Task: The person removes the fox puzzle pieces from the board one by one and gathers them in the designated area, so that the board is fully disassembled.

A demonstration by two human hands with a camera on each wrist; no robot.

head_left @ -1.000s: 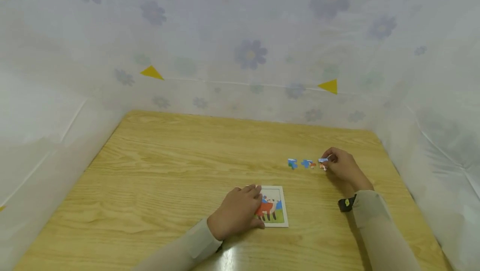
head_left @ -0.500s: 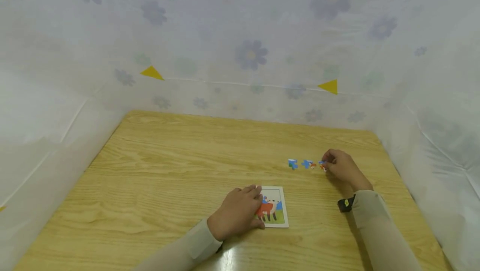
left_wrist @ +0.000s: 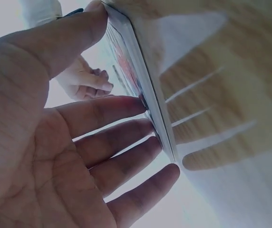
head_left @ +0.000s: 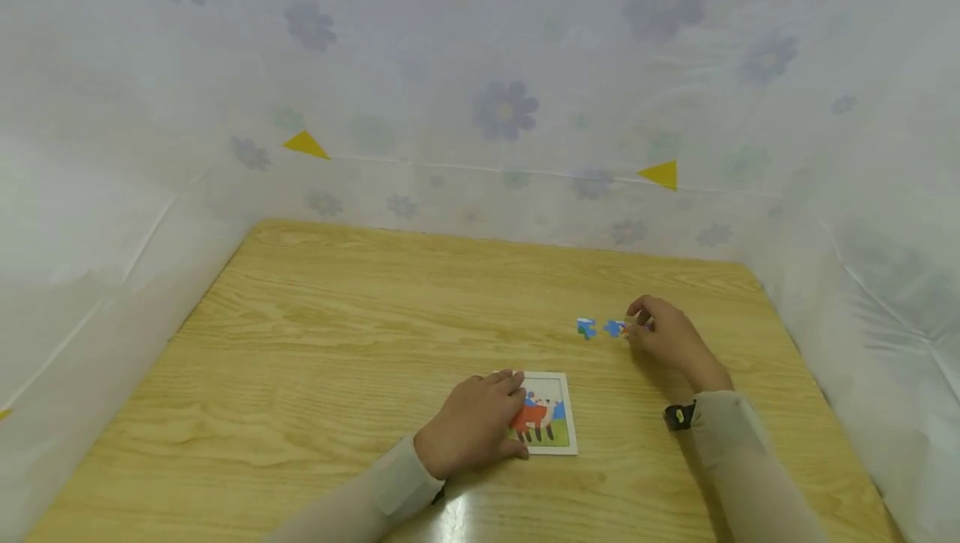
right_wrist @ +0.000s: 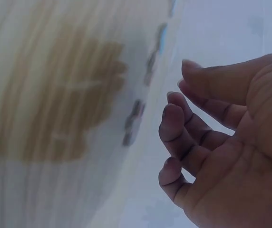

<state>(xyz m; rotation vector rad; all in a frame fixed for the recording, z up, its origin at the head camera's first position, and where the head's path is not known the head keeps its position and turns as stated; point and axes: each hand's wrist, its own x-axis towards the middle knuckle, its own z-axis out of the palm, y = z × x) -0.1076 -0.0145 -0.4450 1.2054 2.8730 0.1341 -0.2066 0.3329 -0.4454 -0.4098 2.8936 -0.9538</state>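
My left hand (head_left: 472,426) rests on the left side of a small white-framed puzzle (head_left: 551,439) with a red animal picture. In the left wrist view, its nearly straight fingers and thumb touch the frame (left_wrist: 143,71). Farther back on the right, my right hand (head_left: 667,339) hovers over a row of loose jigsaw pieces, fingers bent. The right wrist view shows nothing between its fingers (right_wrist: 174,123). Its thumb tip is close to the middle blue jigsaw piece (head_left: 614,328); another blue-green piece (head_left: 586,328) lies to the left. The rightmost piece (right_wrist: 133,122) is mostly hidden by the hand in the head view.
Both hands work over a light wood-grain table (head_left: 337,318). White flower-patterned sheeting (head_left: 450,67) encloses the back and sides, with two yellow triangles (head_left: 658,175) on the back sheet.
My right hand has left its pinch on the rightmost jigsaw piece and shifted left toward the middle piece. The left hand and puzzle frame stay put.
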